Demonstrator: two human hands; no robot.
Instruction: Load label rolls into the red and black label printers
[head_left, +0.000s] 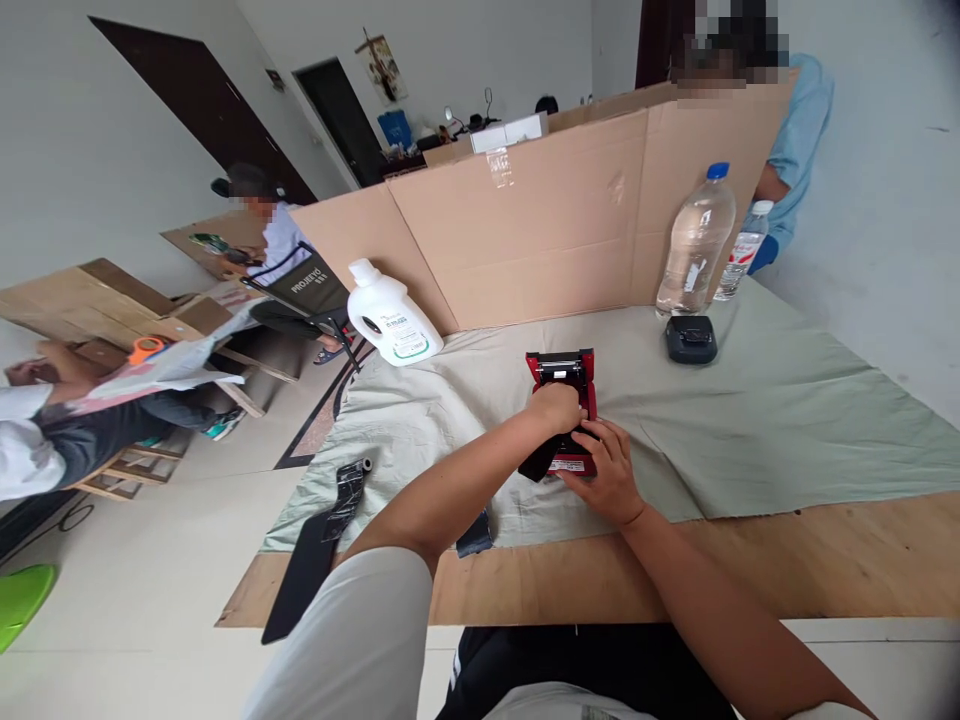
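**Red printer, centre of frame, both hands on it**

Right hand [609, 478]: nearest, fingers closed around the near end of the red printer [564, 400]. Left hand [556, 408]: curled over its middle, pressing down. Printer's long axis runs away from the person on the green cloth [787, 420] covering the table [825, 560]. Farther, upper right: black device [691, 339], bottles [697, 240].

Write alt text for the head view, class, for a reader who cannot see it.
Both hands, left hand and right hand, grip a small red and black plastic device on a pale green cloth over a wooden table, before a brown cardboard screen.
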